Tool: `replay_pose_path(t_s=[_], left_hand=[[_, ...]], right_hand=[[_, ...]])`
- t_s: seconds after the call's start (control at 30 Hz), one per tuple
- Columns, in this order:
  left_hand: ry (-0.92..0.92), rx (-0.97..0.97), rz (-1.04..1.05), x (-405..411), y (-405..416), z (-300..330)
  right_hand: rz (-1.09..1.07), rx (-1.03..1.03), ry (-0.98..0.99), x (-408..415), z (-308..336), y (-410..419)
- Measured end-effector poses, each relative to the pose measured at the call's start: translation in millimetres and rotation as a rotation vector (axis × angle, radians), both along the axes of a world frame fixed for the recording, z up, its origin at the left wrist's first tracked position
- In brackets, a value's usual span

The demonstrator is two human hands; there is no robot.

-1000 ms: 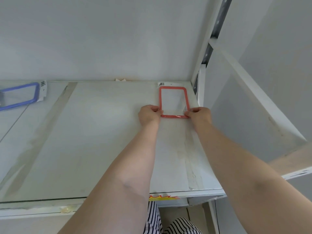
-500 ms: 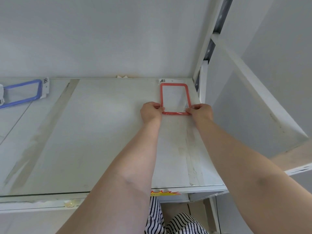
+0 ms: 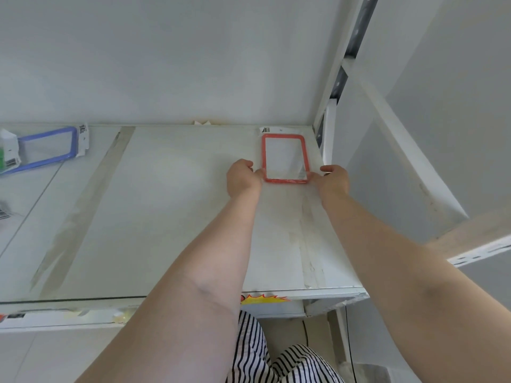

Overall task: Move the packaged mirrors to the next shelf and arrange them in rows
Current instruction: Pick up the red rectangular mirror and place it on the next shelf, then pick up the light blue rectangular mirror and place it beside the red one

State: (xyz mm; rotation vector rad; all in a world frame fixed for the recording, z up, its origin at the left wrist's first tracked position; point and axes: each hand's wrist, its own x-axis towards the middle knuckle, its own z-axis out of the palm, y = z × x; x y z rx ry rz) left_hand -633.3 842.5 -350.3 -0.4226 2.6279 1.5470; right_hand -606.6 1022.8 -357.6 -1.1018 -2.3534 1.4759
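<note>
So far, little of the job looks done. At the far left, on the neighbouring shelf section, a blue-framed mirror (image 3: 45,149) in its clear wrapper lies at an angle beside other packaged goods (image 3: 8,156) cut off by the frame edge; I judge these are yet to be moved. The wide middle of the white shelf (image 3: 171,211) holds nothing, so the rows remain to be built. Toward the right, the left hand (image 3: 243,176) touches the near left corner of the red-framed mirror (image 3: 285,158), fingers curled against the frame rather than clamped around it. This mirror lies flat in the back right corner, its label end to the rear wall, apparently the first piece of a row. The right hand (image 3: 333,179) meets the near right corner, fingers partly spread, pressing or steadying; whether they pinch the wrapper, I cannot tell.
</note>
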Motion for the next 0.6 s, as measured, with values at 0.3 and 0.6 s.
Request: replay_pose_path(t_s=[0.3, 0.6], left_hand=[[-0.024, -0.226, -0.253, 75, -86, 56], [0.014, -0.479, -0.311, 158, -210, 66]], right_hand=[[0.415, 0.118, 0.006, 75, 56, -65], [0.827, 0.394, 0.041, 126, 77, -183]])
